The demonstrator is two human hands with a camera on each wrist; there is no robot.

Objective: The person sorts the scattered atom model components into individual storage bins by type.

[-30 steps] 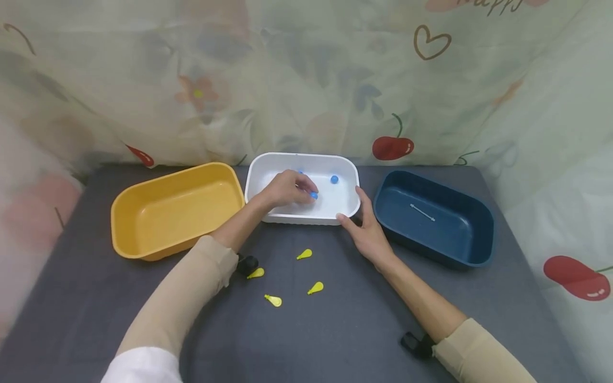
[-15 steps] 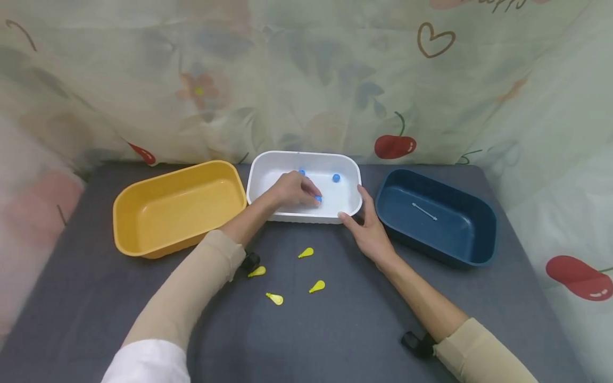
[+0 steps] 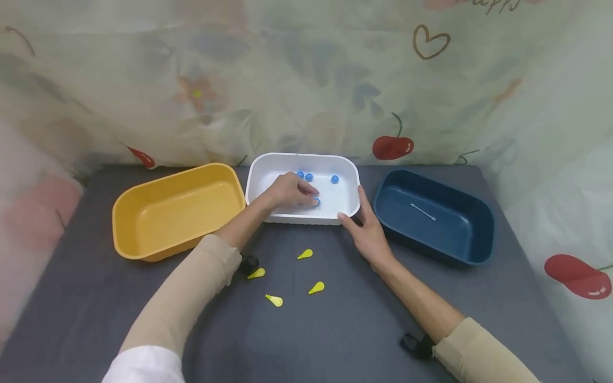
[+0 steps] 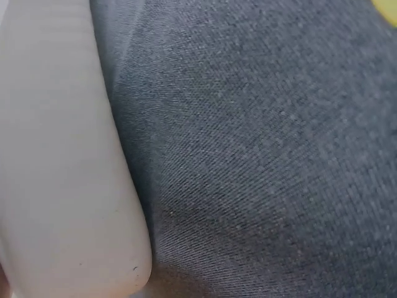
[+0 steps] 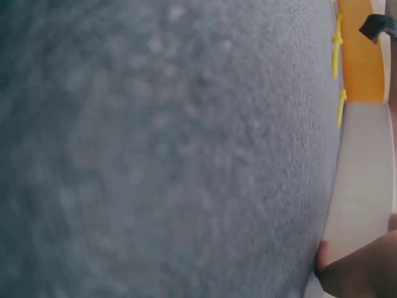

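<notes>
Head view: the left hand (image 3: 289, 190) reached over the near left rim of a rounded white plastic tub (image 3: 306, 218), its fingers bent and the gap narrow around a small, round blue ball (image 3: 316, 201) near the tub floor; whether the ball was firmly pinched, I couldn't tell. Three other blue balls (image 3: 334, 179) lay on the far side. The right hand (image 3: 367, 234) gripped the near right corner, thumb on the rim. Keeping that corner steady and fingertips low would probably prevent rolling. A yellow plastic tub (image 3: 177, 210) crowded the left; room ran nearside, above four flat yellow drop-shaped pieces (image 3: 316, 288). Left wrist view: grey woven cloth (image 4: 260, 149) beside a pale wall; the grip didn't show. Right wrist view: fingers against the white wall, lower right.
</notes>
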